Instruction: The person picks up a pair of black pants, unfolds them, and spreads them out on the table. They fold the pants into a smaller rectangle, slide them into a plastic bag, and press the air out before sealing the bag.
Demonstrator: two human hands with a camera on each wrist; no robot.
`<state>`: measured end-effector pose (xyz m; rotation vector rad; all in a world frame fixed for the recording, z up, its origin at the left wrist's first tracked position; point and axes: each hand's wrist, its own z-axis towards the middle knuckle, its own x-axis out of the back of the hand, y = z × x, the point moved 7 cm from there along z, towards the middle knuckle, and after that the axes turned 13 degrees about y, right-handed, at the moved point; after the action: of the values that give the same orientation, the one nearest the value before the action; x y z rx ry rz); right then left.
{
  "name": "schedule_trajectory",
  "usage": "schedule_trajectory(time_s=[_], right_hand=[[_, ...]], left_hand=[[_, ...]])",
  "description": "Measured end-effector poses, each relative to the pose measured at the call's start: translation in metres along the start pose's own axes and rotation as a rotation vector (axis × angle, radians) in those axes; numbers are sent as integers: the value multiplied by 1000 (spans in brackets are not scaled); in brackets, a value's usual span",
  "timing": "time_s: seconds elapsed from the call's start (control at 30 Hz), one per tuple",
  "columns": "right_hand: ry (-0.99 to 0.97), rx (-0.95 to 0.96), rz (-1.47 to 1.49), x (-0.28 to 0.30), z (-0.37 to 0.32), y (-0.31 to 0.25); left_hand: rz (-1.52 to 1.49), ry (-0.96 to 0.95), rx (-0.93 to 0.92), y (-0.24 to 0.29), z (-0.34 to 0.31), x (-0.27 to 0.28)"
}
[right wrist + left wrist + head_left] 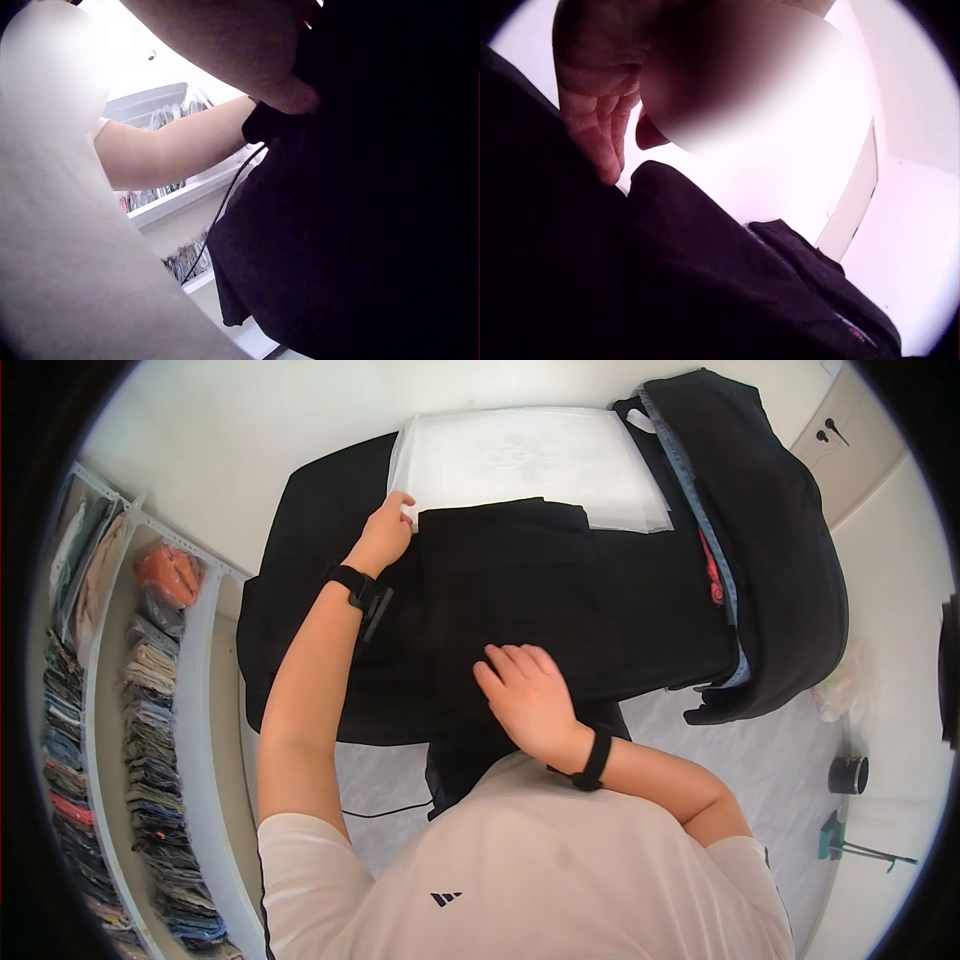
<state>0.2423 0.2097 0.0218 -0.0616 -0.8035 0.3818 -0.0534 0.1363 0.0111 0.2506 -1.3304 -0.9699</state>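
Observation:
A folded black garment lies on a black-covered surface, its upper edge over a clear plastic bag. My left hand is at the bag's left edge, thumb and fingers curled round the plastic beside the garment. In the left wrist view, the left hand points its fingers down by black cloth; the exact grip is partly hidden. My right hand rests on the black cloth near the front edge, fingers extended together. The right wrist view has the right hand against dark cloth.
A thick black garment with a blue denim strip hangs over the right end. Shelves packed with bagged clothes stand at the left. A cable runs below the front edge.

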Motion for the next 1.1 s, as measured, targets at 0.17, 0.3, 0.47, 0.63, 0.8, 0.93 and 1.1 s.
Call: schedule_trajectory(time_s=[0.17,0.3,0.47,0.63,0.8,0.93,1.1], right_hand=[[-37,-182,-211,43,-13,27],[45,-320,-81,49,-51,81],[36,-190,6,63,-54,98],[-215,-425,601,84,15,159],[-300,-497,435,14,70,266],[-439,-512,546,-26,84,274],[-570,-636,584,-43,85,279]], left_hand=[[-206,-132,400,5,-18,-13],[-269,-64,221,10,-12,-22],[-87,142,38,-7,-1,-24],[70,97,-556,130,-82,0],[-49,-434,-714,227,-186,-64],[116,-320,-800,235,-208,-107],[204,-255,-813,223,-205,-116]])
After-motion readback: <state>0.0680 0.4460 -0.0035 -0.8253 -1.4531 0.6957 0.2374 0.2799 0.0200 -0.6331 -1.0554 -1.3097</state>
